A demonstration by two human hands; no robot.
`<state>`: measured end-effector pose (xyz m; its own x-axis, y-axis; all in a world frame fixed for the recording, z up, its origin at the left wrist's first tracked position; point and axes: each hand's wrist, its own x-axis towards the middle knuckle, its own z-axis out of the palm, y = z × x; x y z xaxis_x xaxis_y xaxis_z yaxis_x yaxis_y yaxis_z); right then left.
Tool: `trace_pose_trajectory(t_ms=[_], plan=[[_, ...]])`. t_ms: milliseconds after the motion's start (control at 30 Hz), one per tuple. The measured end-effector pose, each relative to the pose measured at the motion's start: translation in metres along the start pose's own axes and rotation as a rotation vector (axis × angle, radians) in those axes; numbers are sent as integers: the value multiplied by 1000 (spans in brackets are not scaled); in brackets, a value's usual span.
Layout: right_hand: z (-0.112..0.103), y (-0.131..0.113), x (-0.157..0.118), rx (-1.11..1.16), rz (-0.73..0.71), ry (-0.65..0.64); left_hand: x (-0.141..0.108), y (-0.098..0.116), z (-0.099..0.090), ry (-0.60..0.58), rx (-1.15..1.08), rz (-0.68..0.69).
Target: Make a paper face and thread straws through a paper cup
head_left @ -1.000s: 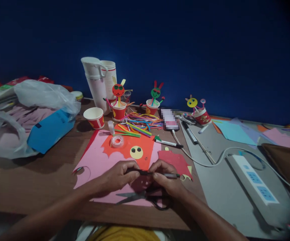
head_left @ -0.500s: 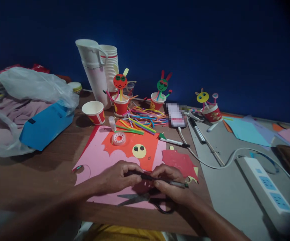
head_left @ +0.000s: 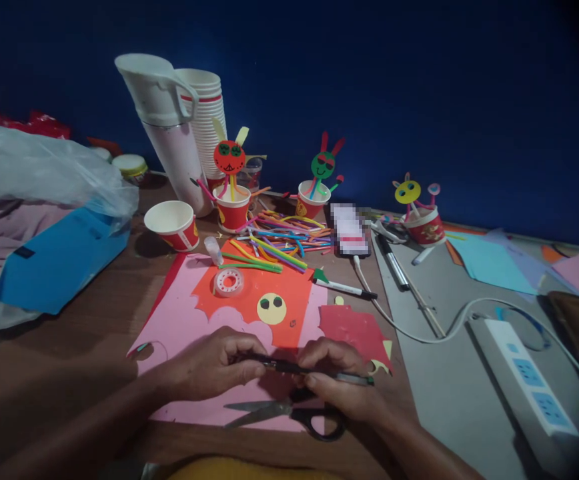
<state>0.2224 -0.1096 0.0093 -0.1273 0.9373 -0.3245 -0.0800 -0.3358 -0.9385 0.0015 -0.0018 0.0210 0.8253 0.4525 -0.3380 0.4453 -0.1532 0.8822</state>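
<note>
Between my hands, low over the paper, is a slim dark marker with a green end at the right. My right hand pinches its barrel between thumb and fingers. My left hand is closed on the black cap at the other end; a narrow tip shows between cap and barrel. Scissors with black handles lie partly spread below my hands, on pink paper. Just beyond, a yellow paper disc with two dark eyes rests on orange paper.
A tape roll, bendy sticks and a white marker lie beyond my hands. Paper cups with figures stand behind, near a tall flask. A plastic bag sits left; a cable and power strip lie right.
My hands have moved slightly apart, and the left one has drawn the cap away from the marker's barrel. The view has shifted a little, with the left-side objects now further left.
</note>
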Motion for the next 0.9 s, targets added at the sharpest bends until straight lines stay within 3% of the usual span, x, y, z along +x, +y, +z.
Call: trace_pose_trajectory(t_ms=[233,367,567,767,867,900], plan=[[-4,10,4,64,17,-13,2,-3,2,-50,-12,-17],[0,2,6,131,62,52,3,-4,1,-55,-44,31],[5,-12,6,144,113,105,2,-3,4,-35,-65,-34],[-5,-6,7,51,-44,110,3,-4,3,91,-243,-100],[-26,-7,6,-74,-158,220,3,-2,1,243,-345,-65],[-35,-9,5,-134,-261,306,3,0,0,274,-347,-47]])
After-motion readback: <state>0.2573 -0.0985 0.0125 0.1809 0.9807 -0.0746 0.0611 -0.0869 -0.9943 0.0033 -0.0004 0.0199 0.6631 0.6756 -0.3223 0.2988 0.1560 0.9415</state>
